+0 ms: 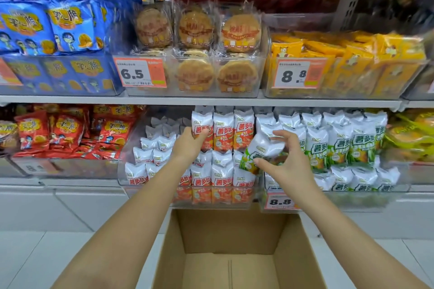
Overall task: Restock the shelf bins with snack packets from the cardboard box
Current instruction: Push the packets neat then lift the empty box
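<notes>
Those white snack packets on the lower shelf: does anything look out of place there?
Yes, one. The right hand holds a green-printed packet tilted across the edge of the orange-packet bin, away from the upright green ones in the bin to the right. The left hand grips an orange packet.

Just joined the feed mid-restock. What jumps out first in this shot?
Two bare arms reach into the lower shelf: the left hand grips a white-and-orange snack packet in the clear plastic bin, while the right hand holds a tilted white-and-green snack packet at the neighbouring bin. Below them, the open brown cardboard box shows only its bare bottom.
</notes>
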Demonstrator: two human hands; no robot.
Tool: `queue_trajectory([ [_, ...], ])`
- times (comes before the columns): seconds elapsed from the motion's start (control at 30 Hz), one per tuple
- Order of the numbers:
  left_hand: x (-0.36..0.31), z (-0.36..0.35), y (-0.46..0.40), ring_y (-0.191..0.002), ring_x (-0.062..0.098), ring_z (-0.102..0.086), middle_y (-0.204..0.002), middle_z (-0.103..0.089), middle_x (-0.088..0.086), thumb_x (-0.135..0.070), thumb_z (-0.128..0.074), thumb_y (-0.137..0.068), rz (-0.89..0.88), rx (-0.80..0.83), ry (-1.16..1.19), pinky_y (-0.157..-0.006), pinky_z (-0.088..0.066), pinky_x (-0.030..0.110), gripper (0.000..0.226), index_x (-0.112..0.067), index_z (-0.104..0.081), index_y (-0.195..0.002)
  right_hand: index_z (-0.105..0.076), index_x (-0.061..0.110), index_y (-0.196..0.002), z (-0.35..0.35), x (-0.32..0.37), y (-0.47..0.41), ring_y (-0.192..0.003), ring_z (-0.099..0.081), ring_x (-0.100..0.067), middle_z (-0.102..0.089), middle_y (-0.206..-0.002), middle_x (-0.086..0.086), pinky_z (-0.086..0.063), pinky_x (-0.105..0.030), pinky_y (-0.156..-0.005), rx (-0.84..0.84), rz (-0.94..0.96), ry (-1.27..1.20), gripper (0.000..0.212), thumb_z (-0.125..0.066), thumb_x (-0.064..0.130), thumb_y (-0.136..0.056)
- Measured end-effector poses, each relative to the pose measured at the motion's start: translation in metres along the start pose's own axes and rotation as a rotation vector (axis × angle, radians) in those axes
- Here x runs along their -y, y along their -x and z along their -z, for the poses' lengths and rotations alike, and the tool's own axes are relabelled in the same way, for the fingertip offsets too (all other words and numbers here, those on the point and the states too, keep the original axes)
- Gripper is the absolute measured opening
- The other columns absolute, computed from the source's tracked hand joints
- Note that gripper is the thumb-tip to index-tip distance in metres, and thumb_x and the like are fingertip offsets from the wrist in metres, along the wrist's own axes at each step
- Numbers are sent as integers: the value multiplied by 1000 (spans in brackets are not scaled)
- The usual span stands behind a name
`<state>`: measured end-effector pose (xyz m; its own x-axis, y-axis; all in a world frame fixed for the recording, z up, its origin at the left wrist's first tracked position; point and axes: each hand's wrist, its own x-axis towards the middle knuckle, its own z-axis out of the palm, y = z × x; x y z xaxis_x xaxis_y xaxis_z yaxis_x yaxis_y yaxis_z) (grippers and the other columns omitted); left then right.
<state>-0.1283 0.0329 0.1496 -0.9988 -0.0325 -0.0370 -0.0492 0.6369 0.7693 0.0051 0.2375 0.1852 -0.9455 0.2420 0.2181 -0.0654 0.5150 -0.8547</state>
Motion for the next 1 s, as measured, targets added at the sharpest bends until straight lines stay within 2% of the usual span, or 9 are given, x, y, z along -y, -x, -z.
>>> queue_trajectory([
  [0.13,-6,-1,-1,-113,33,-53,-122,-56,11,-52,-47,-94,36,33,-30,-87,-42,37,59,-5,-44,-129,-43,26,-128,-14,3,-2,-109,-48,-9,-48,-111,15,-43,-28,-89,97,16,57,58,-75,31,-80],
  [0.23,-10,-4,6,-120,31,-51,-129,-54,9,-50,-55,-89,-7,-95,114,-96,-45,41,62,-8,-43,-133,-40,32,-132,-6,2,7,-118,-41,-1,-42,-124,23,-38,-24,-96,82,44,-44,58,-72,29,-84],
  [0.37,-29,-33,56,-134,25,-35,-145,-38,9,-27,-52,-96,-163,-328,200,-110,-33,42,54,-9,-33,-144,-29,36,-141,29,-17,20,-120,-30,3,-34,-130,19,-31,-20,-97,-41,-25,-264,68,-68,26,-86],
  [0.47,-46,-66,93,-138,24,-28,-149,-33,8,-20,-52,-96,-356,-269,109,-114,-26,43,53,-9,-33,-144,-30,36,-137,69,-42,26,-110,-38,-9,-39,-110,11,-36,-25,-94,-183,-76,-348,66,-69,22,-85],
  [0.6,-64,-109,114,-145,21,-17,-157,-21,5,-32,-46,-98,-466,-25,-79,-118,-18,41,59,-13,-24,-149,-36,14,-132,134,-72,28,-101,-53,-6,-51,-108,3,-43,-15,-84,-398,-110,-374,57,-67,6,-86],
  [0.7,-74,-127,120,-147,23,-3,-160,-4,7,-39,-38,-100,-462,44,-207,-119,-8,36,64,-13,-11,-152,-39,6,-133,182,-99,17,-112,-56,-21,-57,-118,-7,-48,-34,-96,-526,-139,-325,57,-69,6,-85],
  [0.77,-73,-130,122,-148,26,1,-160,2,10,-37,-37,-101,-461,13,-285,-119,-5,36,65,-13,-6,-153,-37,8,-139,204,-112,4,-119,-53,-24,-53,-130,-13,-45,-42,-102,-543,-151,-271,64,-71,11,-84],
  [0.9,-63,-131,125,-148,24,9,-159,12,9,-32,-38,-101,-505,-3,-404,-117,-1,32,69,-15,6,-153,-36,6,-140,220,-122,-23,-114,-49,-14,-51,-126,-3,-43,-28,-92,-445,-147,-139,61,-67,7,-87],
  [1.0,-63,-129,123,-147,22,12,-159,14,7,-33,-37,-101,-497,29,-412,-117,-2,32,70,-17,8,-152,-36,9,-143,216,-133,-39,-127,-45,-21,-48,-139,-5,-40,-40,-105,-328,-145,68,65,-68,16,-87],
])
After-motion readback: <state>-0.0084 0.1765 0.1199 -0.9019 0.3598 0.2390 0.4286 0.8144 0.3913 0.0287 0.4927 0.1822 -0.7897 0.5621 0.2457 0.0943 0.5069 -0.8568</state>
